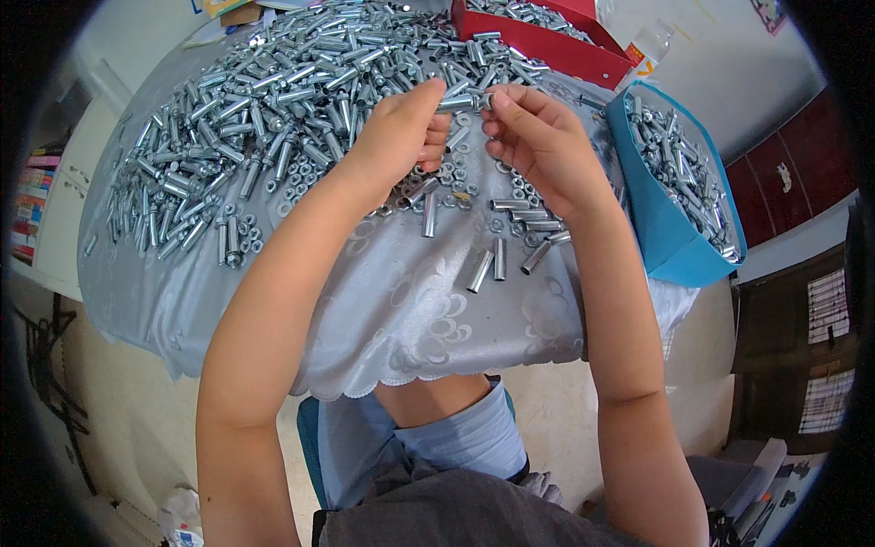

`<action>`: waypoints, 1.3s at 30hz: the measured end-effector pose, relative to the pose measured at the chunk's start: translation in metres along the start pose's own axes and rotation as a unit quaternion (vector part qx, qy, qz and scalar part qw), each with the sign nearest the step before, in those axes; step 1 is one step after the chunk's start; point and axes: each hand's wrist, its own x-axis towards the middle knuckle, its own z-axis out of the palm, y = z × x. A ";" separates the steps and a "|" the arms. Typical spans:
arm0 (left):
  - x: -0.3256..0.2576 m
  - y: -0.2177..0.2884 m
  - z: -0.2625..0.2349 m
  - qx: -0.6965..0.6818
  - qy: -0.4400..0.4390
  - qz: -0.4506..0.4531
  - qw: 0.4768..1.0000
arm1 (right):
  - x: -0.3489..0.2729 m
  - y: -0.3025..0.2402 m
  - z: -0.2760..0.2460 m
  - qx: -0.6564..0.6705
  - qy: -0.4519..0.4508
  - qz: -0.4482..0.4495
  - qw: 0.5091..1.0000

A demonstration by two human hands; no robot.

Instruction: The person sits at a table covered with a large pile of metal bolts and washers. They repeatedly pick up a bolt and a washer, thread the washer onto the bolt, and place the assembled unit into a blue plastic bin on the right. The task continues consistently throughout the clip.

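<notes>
My left hand (394,137) is closed around a silver sleeve anchor bolt (459,103), which lies level and points to the right. At the bolt's right end, my right hand (545,141) pinches a small nut or washer (488,100) between thumb and forefinger; which of the two I cannot tell. Its other fingers are curled. Below and between the hands lie loose hex nuts (449,173) and washers. Several bare metal sleeves (499,259) rest on the cloth nearer to me. A large heap of anchor bolts (301,91) spreads behind and left of my left hand.
A blue bin (652,214) full of anchor bolts stands at the table's right edge. Behind it are a red box (547,46) with more metal parts and a clear plastic bottle (649,46). A silvery patterned tablecloth (383,301) covers the round table and hangs over my lap.
</notes>
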 end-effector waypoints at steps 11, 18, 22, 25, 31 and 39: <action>-0.003 0.003 0.005 -0.025 -0.041 0.015 0.999 | -0.002 -0.004 -0.005 0.096 -0.084 0.045 0.991; -0.002 0.001 0.000 -0.025 -0.051 0.013 0.998 | -0.004 0.000 0.008 0.018 -0.007 -0.028 0.999; -0.001 0.002 0.002 -0.059 -0.019 -0.005 0.998 | -0.003 -0.001 0.010 -0.092 0.034 -0.111 0.989; -0.001 0.002 0.001 -0.054 -0.006 -0.004 0.999 | -0.005 -0.007 0.010 -0.153 0.024 -0.134 0.979; 0.000 0.001 -0.001 -0.065 -0.003 -0.021 0.998 | -0.003 0.000 0.012 -0.167 0.025 -0.228 0.959; 0.002 -0.002 -0.001 -0.051 0.003 -0.029 0.998 | 0.000 0.005 0.007 -0.281 0.093 -0.160 0.942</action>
